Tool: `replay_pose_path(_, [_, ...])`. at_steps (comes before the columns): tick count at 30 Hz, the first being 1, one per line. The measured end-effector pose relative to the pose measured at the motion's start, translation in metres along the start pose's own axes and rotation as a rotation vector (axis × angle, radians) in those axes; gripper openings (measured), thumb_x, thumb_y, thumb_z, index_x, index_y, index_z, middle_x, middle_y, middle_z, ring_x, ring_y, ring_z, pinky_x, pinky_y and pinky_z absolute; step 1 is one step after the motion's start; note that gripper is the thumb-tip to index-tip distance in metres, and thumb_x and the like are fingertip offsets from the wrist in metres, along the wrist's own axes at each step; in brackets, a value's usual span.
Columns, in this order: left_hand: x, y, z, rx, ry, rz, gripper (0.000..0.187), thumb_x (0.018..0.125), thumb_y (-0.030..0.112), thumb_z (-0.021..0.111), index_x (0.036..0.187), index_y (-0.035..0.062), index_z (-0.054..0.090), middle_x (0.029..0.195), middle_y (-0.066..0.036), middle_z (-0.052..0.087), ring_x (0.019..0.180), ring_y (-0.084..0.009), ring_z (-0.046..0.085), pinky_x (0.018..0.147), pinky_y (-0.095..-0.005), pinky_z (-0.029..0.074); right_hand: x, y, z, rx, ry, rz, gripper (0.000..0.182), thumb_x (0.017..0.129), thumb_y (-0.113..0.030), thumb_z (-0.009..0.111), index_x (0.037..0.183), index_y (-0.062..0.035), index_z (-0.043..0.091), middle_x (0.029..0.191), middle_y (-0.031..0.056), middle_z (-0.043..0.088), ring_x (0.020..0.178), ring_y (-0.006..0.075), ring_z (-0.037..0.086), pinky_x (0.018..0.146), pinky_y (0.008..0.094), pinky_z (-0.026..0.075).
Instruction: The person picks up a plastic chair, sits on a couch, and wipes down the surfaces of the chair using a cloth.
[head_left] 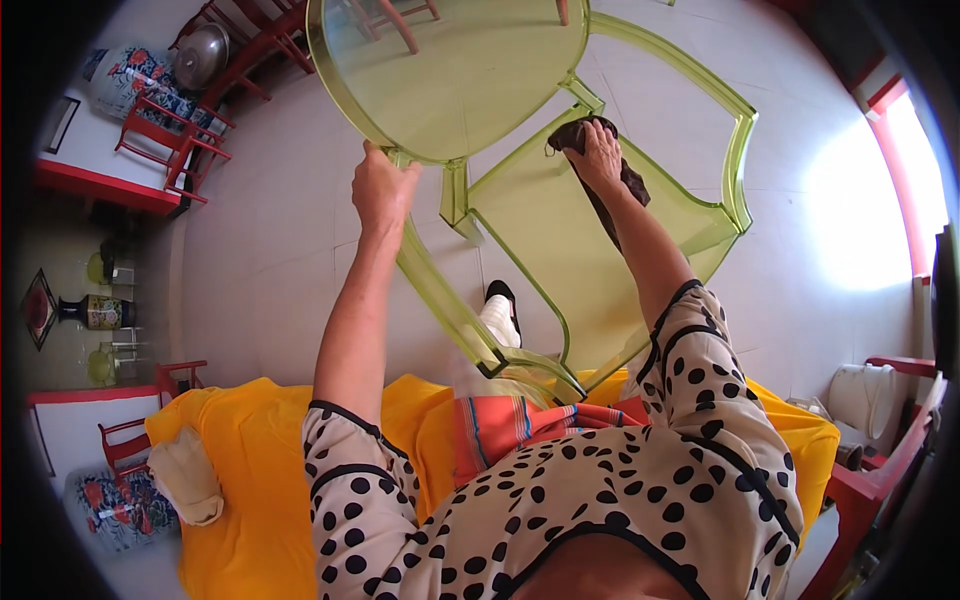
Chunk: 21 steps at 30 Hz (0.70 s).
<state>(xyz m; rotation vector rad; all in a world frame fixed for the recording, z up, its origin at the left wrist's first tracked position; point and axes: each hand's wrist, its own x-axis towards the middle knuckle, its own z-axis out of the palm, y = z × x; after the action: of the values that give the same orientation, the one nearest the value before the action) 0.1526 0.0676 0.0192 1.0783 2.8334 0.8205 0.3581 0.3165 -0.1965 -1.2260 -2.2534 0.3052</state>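
The head view shows one chair [540, 205] just before the person's lap, the left hand [383, 190] with fingers pinching its back's rim, the right hand [598, 160] with fingers close together on one dark cloth [630, 185] over its seat. Around are pale floor [270, 230] and a yellow cover [250, 430]; the chair is see-through green, glossy.
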Motion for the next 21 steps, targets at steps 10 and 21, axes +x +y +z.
replay_pose_path(10, [-0.001, 0.006, -0.003, -0.010, -0.028, -0.039, 0.051, 0.077, 0.024, 0.074, 0.117, 0.0038, 0.050, 0.100, -0.020, 0.069, 0.093, -0.0394, 0.068, 0.082, -0.0479, 0.055, -0.013, -0.114, 0.048, 0.269, -0.280, -0.435, 0.052, 0.062, -0.024, 0.077, 0.111, -0.0112, 0.066, 0.109, 0.0109, 0.066, 0.110, 0.0309, 0.060, 0.095, 0.0436, 0.047])
replay_pose_path(21, [-0.002, 0.007, -0.003, 0.031, -0.004, -0.038, 0.048, 0.076, 0.025, 0.074, 0.114, 0.0043, 0.052, 0.100, -0.019, 0.070, 0.094, -0.0386, 0.068, 0.082, -0.0480, 0.055, -0.094, -0.120, -0.007, 0.495, -0.406, -0.521, 0.051, 0.065, -0.010, 0.069, 0.116, -0.0089, 0.065, 0.115, 0.0107, 0.068, 0.113, 0.0319, 0.061, 0.098, 0.0408, 0.049])
